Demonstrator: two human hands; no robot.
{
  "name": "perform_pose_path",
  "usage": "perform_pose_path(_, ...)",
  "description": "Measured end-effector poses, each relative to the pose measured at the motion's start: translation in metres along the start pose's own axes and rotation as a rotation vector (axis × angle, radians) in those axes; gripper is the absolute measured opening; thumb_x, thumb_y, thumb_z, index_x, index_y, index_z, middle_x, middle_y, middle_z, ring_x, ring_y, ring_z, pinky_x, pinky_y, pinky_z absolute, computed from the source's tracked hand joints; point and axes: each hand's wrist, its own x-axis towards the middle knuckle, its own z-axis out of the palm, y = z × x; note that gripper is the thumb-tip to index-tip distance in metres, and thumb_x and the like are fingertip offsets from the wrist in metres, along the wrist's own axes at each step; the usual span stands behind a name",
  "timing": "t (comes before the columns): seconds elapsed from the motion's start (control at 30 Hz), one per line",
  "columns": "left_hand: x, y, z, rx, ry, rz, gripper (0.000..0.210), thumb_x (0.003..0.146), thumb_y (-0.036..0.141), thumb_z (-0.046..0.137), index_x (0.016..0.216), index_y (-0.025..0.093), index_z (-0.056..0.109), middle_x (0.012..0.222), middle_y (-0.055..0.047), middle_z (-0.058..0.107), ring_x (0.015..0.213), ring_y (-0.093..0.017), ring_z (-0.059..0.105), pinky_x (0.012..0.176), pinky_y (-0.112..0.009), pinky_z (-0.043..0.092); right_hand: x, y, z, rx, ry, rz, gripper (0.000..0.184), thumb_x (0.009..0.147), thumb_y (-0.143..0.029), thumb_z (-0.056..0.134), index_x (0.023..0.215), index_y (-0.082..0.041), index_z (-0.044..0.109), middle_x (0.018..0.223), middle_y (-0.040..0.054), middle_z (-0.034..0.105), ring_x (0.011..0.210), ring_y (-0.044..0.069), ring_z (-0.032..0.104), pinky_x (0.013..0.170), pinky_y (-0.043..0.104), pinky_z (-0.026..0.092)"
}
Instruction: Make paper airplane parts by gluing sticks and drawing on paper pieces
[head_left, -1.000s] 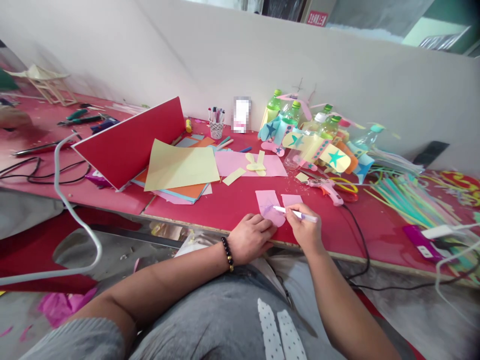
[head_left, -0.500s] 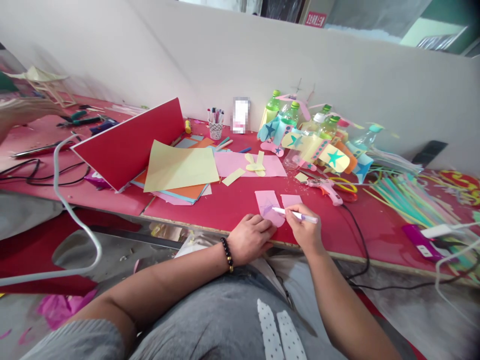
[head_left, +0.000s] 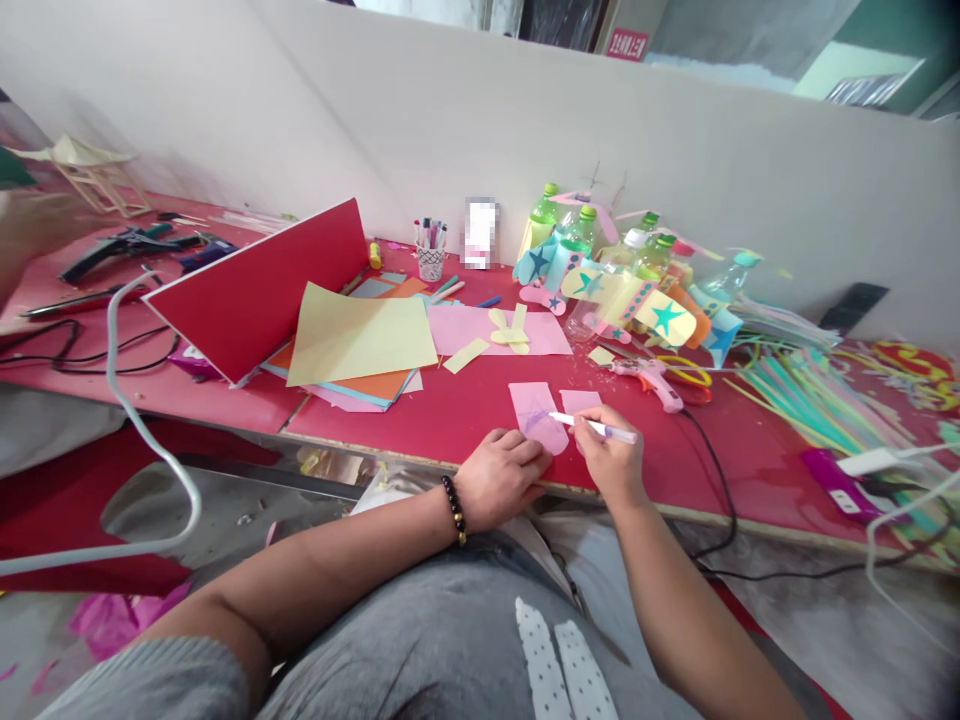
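A pink paper piece [head_left: 528,399] with a rounded lower end lies near the table's front edge, with a purple star-like drawing on it. My left hand [head_left: 504,472] rests flat along its lower left edge, fingers lying close together and slightly bent. My right hand [head_left: 611,460] pinches a white marker pen [head_left: 616,434] with a light purple end, its tip at the right side of the drawing. Just behind my right fingers is a second pink piece [head_left: 580,399], partly covered by that hand.
Behind lie yellow paper sheets [head_left: 367,335] and a pink sheet [head_left: 457,325]. A pen cup [head_left: 430,262] and decorated bottles [head_left: 581,235] stand farther back. To the right are a pink glue gun [head_left: 651,382] and coloured strips [head_left: 817,390]. Another person's hand [head_left: 34,235] is at far left.
The pen tip has shifted slightly right across the pink piece. My left hand has stayed in place. At far left, the other person's hand has drawn left, showing more of a black tool.
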Motion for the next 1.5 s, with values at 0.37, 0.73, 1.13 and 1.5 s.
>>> perform_pose_path(0.37, 0.0000, 0.0003, 0.0000, -0.005, 0.001, 0.002, 0.039, 0.093, 0.040, 0.056, 0.125, 0.018, 0.054, 0.115, -0.007, 0.061, 0.103, -0.023, 0.052, 0.088, -0.039, 0.041, -0.0001, -0.0030, -0.0018, 0.034, -0.106, -0.044, 0.014, 0.085, -0.031, 0.059, 0.076, -0.021, 0.064, 0.069, 0.0016, 0.067, 0.064, 0.018, 0.062, 0.059, 0.027, 0.046)
perform_pose_path(0.73, 0.0011, 0.0014, -0.0032, -0.003, -0.016, -0.007, 0.041, 0.093, 0.041, 0.057, 0.125, 0.017, 0.054, 0.113, -0.006, 0.062, 0.100, -0.023, 0.052, 0.086, -0.039, 0.042, -0.0013, -0.0012, -0.0026, 0.057, -0.072, -0.022, 0.012, 0.086, -0.028, 0.058, 0.079, -0.021, 0.064, 0.070, 0.0020, 0.066, 0.064, 0.017, 0.060, 0.060, 0.027, 0.044)
perform_pose_path(1.13, -0.0012, -0.0001, 0.0001, -0.035, 0.041, -0.005, 0.036, 0.090, 0.038, 0.060, 0.118, 0.016, 0.056, 0.121, -0.008, 0.059, 0.115, -0.025, 0.049, 0.098, -0.039, 0.040, -0.0064, 0.0024, -0.0052, 0.199, 0.029, 0.090, 0.015, 0.088, -0.029, 0.055, 0.075, -0.021, 0.059, 0.063, -0.0013, 0.061, 0.056, 0.015, 0.055, 0.053, 0.026, 0.041)
perform_pose_path(1.5, 0.0021, 0.0018, -0.0009, 0.037, 0.033, -0.030, 0.040, 0.084, 0.045, 0.067, 0.113, 0.017, 0.058, 0.119, -0.008, 0.057, 0.116, -0.028, 0.047, 0.105, -0.045, 0.035, -0.0030, 0.0055, -0.0080, 0.260, -0.058, 0.128, 0.005, 0.082, -0.024, 0.059, 0.078, -0.022, 0.062, 0.066, -0.0026, 0.060, 0.059, 0.015, 0.055, 0.055, 0.027, 0.040)
